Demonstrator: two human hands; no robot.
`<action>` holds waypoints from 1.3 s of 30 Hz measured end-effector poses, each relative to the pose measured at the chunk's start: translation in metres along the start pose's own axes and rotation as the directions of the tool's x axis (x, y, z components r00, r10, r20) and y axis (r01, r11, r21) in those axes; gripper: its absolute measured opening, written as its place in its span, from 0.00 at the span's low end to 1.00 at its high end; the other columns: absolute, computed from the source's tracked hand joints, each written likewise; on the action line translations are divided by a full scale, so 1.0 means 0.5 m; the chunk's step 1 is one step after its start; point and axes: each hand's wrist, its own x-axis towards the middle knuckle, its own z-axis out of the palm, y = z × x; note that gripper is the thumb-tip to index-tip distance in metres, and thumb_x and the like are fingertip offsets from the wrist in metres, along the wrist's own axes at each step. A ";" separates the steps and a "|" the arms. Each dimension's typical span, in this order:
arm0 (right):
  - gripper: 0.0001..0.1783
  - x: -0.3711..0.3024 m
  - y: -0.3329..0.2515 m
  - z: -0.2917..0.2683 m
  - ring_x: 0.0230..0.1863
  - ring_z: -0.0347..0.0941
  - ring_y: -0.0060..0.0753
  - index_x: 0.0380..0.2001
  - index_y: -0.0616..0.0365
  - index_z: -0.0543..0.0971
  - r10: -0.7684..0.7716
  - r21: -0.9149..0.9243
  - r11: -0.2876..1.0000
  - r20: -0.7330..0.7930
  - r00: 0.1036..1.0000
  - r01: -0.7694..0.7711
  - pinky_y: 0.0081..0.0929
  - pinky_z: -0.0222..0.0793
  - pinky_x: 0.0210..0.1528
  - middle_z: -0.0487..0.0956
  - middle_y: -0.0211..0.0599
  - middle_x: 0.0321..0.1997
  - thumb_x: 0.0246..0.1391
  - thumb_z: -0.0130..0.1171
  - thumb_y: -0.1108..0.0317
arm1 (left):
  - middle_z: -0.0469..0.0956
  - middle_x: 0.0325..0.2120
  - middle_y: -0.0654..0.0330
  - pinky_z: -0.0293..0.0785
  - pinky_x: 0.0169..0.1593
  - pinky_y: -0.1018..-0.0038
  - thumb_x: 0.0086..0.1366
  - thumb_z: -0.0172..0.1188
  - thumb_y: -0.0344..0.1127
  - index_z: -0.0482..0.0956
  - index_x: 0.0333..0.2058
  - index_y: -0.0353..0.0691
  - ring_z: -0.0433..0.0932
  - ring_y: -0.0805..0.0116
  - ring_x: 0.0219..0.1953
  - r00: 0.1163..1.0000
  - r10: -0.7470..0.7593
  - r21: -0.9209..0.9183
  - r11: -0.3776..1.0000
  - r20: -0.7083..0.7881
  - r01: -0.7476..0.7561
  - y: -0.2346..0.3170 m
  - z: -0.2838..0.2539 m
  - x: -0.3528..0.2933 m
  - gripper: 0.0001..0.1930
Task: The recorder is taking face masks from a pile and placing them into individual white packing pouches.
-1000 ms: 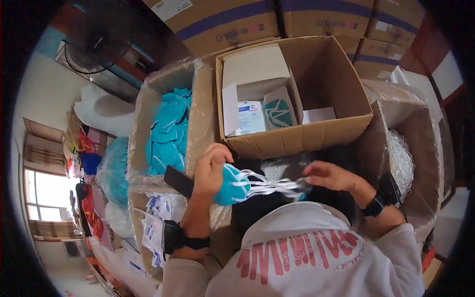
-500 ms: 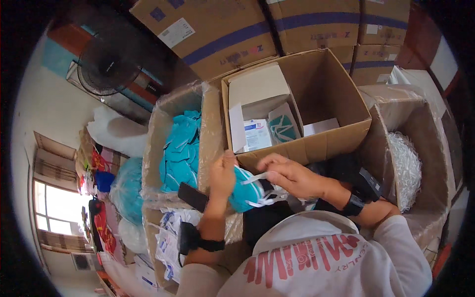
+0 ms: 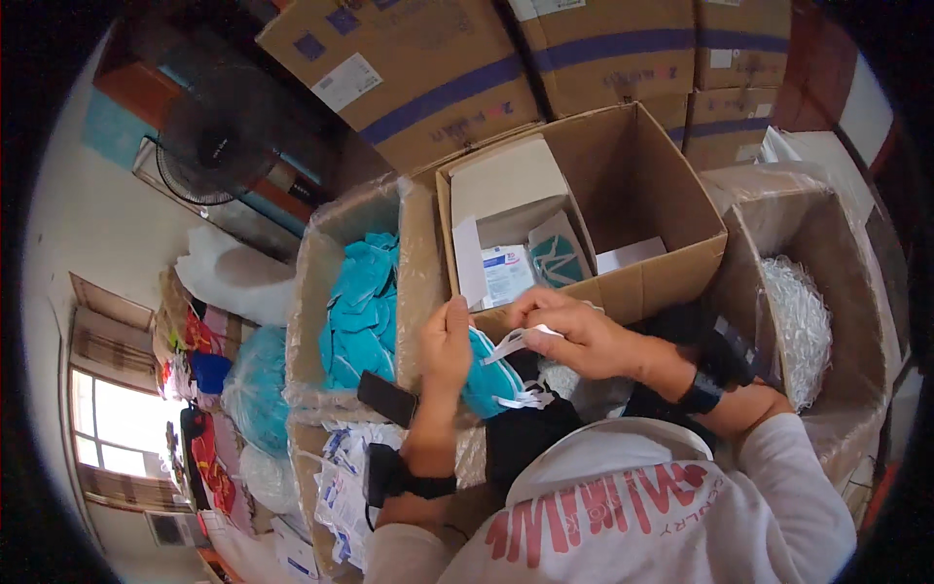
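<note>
A teal face mask (image 3: 489,382) with white straps is in my left hand (image 3: 447,352), its fingers closed on the mask's left edge. To the right, my right hand (image 3: 582,336) pinches a white strap (image 3: 511,346) of that mask and holds it drawn away from the mask's surface. More white strap ends dangle at the mask's lower right side. Both hands are just in front of an open cardboard box (image 3: 671,261), which contains a white carton (image 3: 506,180), a white printed packet (image 3: 506,276) and a teal mask with white straps (image 3: 556,255).
At the left, a plastic-lined box (image 3: 418,292) holds a pile of teal masks (image 3: 360,311); white printed packets (image 3: 341,477) lie below it. A box at the right holds a heap of white straps (image 3: 796,331). Taped cartons (image 3: 428,68) stand behind; a fan (image 3: 219,146) is far left.
My right hand has shifted slightly right, with the strap still pinched in it. The left hand keeps its hold on the mask. The whole view has tilted a little.
</note>
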 end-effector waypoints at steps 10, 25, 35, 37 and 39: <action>0.15 0.084 -0.086 0.144 0.22 0.63 0.40 0.23 0.61 0.69 0.181 0.408 0.886 0.136 0.974 -0.221 0.31 0.64 0.35 0.66 0.48 0.22 0.59 0.39 0.64 | 0.72 0.25 0.54 0.66 0.27 0.70 0.64 0.41 0.54 0.72 0.29 0.35 0.68 0.68 0.22 0.968 -0.176 0.101 0.975 -0.178 0.196 -0.085 0.046 0.135 0.24; 0.30 0.052 0.105 0.017 0.34 0.67 0.27 0.29 0.61 0.73 0.533 0.284 0.832 -0.170 0.829 -0.477 0.26 0.62 0.42 0.73 0.35 0.30 0.61 0.29 0.46 | 0.62 0.14 0.68 0.58 0.22 0.80 0.63 0.39 0.59 0.64 0.17 0.45 0.61 0.78 0.17 0.906 -0.306 -0.524 0.844 -0.292 0.116 0.017 0.066 0.124 0.26; 0.14 -0.041 0.089 0.045 0.29 0.65 0.23 0.41 0.60 0.70 0.511 0.149 0.855 -0.084 0.855 -0.497 0.23 0.64 0.33 0.71 0.31 0.29 0.57 0.46 0.62 | 0.69 0.18 0.61 0.64 0.29 0.75 0.63 0.38 0.59 0.71 0.23 0.33 0.67 0.71 0.22 0.773 -0.436 -0.460 0.862 -0.461 0.212 -0.105 0.054 0.125 0.30; 0.14 -0.019 0.086 0.030 0.29 0.66 0.18 0.40 0.60 0.70 0.417 0.134 0.906 -0.126 0.900 -0.401 0.19 0.64 0.33 0.71 0.27 0.29 0.59 0.40 0.62 | 0.71 0.19 0.58 0.66 0.30 0.72 0.63 0.38 0.59 0.72 0.23 0.31 0.69 0.68 0.23 0.776 -0.399 -0.331 0.908 -0.488 0.258 -0.169 0.070 0.112 0.32; 0.15 0.028 0.052 0.055 0.30 0.66 0.19 0.37 0.61 0.71 0.215 0.210 0.961 -0.167 0.962 -0.178 0.20 0.65 0.34 0.71 0.28 0.28 0.60 0.38 0.63 | 0.73 0.17 0.54 0.67 0.31 0.66 0.63 0.37 0.59 0.74 0.21 0.30 0.71 0.61 0.23 0.849 -0.423 -0.275 0.898 -0.316 0.345 -0.187 0.086 0.089 0.33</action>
